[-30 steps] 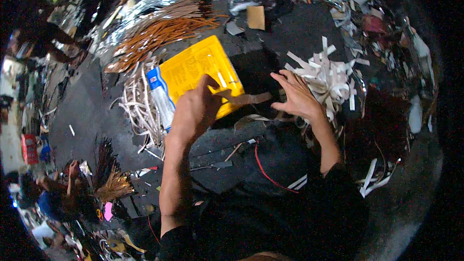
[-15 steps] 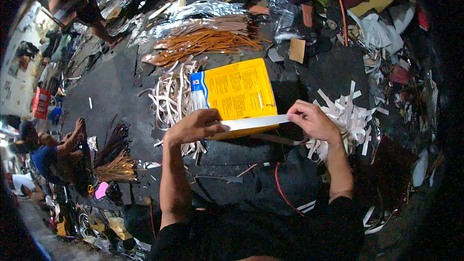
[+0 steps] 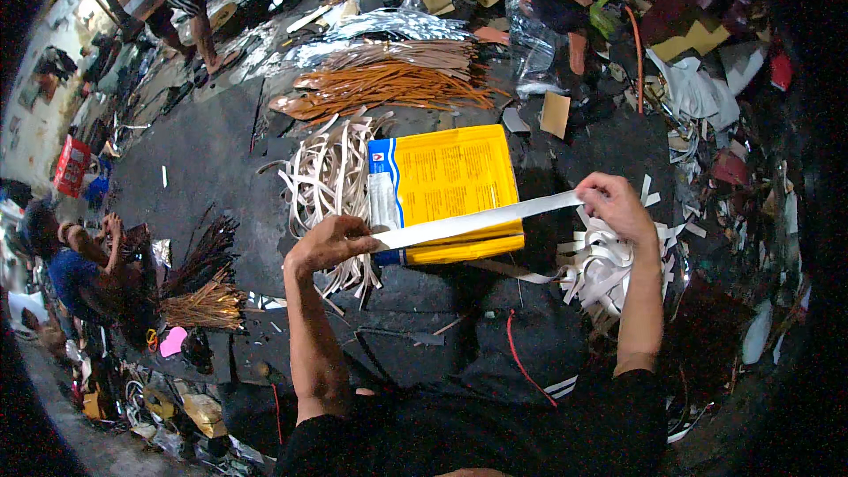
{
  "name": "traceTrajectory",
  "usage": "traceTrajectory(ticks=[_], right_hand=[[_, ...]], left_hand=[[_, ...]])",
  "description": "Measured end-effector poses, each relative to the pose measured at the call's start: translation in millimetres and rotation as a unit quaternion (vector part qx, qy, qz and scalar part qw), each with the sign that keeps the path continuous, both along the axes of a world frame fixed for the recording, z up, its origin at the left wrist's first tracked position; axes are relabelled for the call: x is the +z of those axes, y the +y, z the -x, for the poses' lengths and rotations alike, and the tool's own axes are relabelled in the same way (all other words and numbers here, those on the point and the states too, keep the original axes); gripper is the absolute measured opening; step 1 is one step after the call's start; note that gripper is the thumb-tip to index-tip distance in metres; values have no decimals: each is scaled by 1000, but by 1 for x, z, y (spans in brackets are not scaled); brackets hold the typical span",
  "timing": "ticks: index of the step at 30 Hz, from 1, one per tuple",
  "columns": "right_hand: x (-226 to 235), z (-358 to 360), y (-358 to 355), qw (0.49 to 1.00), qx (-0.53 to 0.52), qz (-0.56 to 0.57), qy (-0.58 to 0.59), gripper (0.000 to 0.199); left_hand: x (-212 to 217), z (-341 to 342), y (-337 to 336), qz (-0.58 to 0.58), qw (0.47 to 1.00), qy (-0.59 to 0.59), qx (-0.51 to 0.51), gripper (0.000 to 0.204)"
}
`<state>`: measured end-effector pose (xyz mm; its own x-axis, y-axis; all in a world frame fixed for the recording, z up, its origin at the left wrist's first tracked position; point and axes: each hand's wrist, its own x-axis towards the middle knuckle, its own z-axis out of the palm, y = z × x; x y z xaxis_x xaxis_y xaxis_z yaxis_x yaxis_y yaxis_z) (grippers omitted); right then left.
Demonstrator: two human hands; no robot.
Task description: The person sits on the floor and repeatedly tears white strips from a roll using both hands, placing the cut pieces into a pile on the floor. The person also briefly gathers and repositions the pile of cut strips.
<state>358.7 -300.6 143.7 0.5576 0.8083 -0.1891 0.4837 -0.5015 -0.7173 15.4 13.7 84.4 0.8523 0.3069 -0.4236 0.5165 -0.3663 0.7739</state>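
Observation:
A flat white strip (image 3: 477, 220) is stretched between my two hands, slanting up to the right across a yellow box (image 3: 459, 168) with a blue and white end. My left hand (image 3: 330, 242) pinches its lower end beside the box's left side. At the upper end, my right hand (image 3: 616, 203) grips it between thumb and fingers, right of the box. Left of the box lies a tangled heap of whitish strips (image 3: 322, 168). Another pile of white strips (image 3: 601, 265) sits below my right hand, partly hidden by that forearm.
Bundles of orange-brown strips (image 3: 389, 88) and silvery strips (image 3: 389, 26) lie beyond the box. At left a person in blue (image 3: 75, 278) sits near a bundle of brown strips (image 3: 208, 300). Another person's legs (image 3: 199, 31) stand far left. Scraps are heaped at right, with a grey-white sheet (image 3: 698, 88).
My right hand has moved right and slightly up, away from my left hand, so a longer span of the strip shows. The left hand sits slightly farther left. The whole view has shifted a little.

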Motion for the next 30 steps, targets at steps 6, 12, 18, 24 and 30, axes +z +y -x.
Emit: traceTrajectory(ticks=[6,12,18,24,30], right_hand=[[-2,-27,-14,999,-7,21,40,18],[-37,-5,33,937,59,28,-342,33],[-62,101,165,930,256,-212,-160,21],[-104,144,215,927,305,-211,-47,19],[-117,148,213,925,276,-251,-70,15]], left_hand=[[-20,0,4,75,978,-127,144,28],[-68,-19,-14,113,926,-213,292,16],[-55,-22,-28,134,889,-230,373,17],[-57,-17,-29,30,891,-234,388,21],[-70,-21,-27,15,891,-194,411,18]])
